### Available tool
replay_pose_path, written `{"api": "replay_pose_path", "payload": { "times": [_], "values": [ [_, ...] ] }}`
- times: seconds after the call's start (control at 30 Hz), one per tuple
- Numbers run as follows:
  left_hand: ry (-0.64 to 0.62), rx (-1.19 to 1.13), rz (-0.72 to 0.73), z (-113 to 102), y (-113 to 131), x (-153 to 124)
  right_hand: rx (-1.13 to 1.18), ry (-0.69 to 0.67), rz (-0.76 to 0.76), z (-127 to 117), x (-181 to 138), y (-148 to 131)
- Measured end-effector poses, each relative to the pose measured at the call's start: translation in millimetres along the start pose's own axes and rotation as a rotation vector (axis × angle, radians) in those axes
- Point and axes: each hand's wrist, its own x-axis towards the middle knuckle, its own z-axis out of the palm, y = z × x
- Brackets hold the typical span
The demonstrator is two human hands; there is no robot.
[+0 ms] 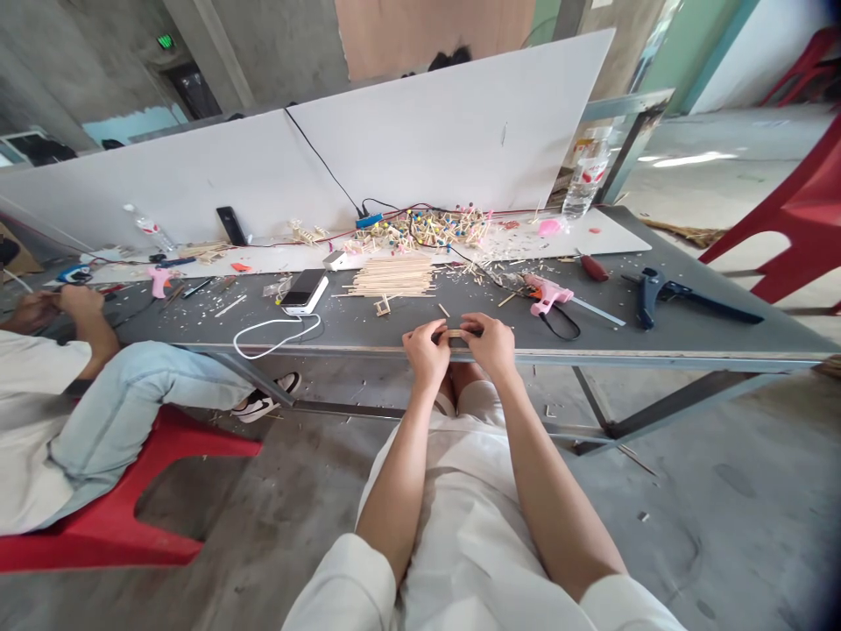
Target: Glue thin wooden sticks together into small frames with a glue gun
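Note:
At the table's front edge, my left hand (428,348) and my right hand (487,343) are closed on the two ends of a short bundle of thin wooden sticks (455,334). My fingers cover much of it, so how the pieces are joined is hidden. Just beyond my hands lie a loose stick piece (445,310) and a small wooden stick frame (382,306). Behind these, a flat row of long wooden sticks (394,278) rests on the grey table (348,329).
A pink glue gun (544,295), dark cutters (650,298) and a red-handled tool (593,268) lie right. A phone on a white power bank (306,292) is left. Colourful-tipped sticks (434,230) pile by the white board (420,140). A co-worker's hands (82,302) are far left.

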Motion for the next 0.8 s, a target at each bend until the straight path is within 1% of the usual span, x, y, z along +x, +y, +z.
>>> {"api": "replay_pose_path", "payload": {
  "times": [0.13,0.3,0.4,0.53,0.6,0.67,0.8],
  "values": [
    [-0.010,-0.045,-0.024,1.7,-2.7,3.2,0.038,-0.022,0.015,-1.6,0.6,1.6],
    [-0.048,-0.076,-0.051,0.0,-4.0,7.2,0.000,-0.021,-0.002,-0.9,1.0,-0.3],
    [-0.042,-0.096,-0.056,-1.8,-2.7,7.9,-0.005,-0.029,-0.003,0.6,1.9,-1.1],
    [-0.057,-0.051,-0.066,-4.5,-1.3,12.1,0.031,-0.038,0.009,1.5,5.4,0.1],
    [-0.113,-0.008,-0.040,-8.1,-2.2,18.2,0.065,-0.060,0.028,0.8,7.3,1.3],
    [-0.204,0.002,0.011,-14.2,-4.9,26.8,0.095,-0.085,0.039,-0.6,8.6,2.8],
    [-0.414,-0.078,0.103,-29.4,-15.6,46.7,0.127,-0.125,-0.008,-4.7,12.1,6.9]
  ]
}}
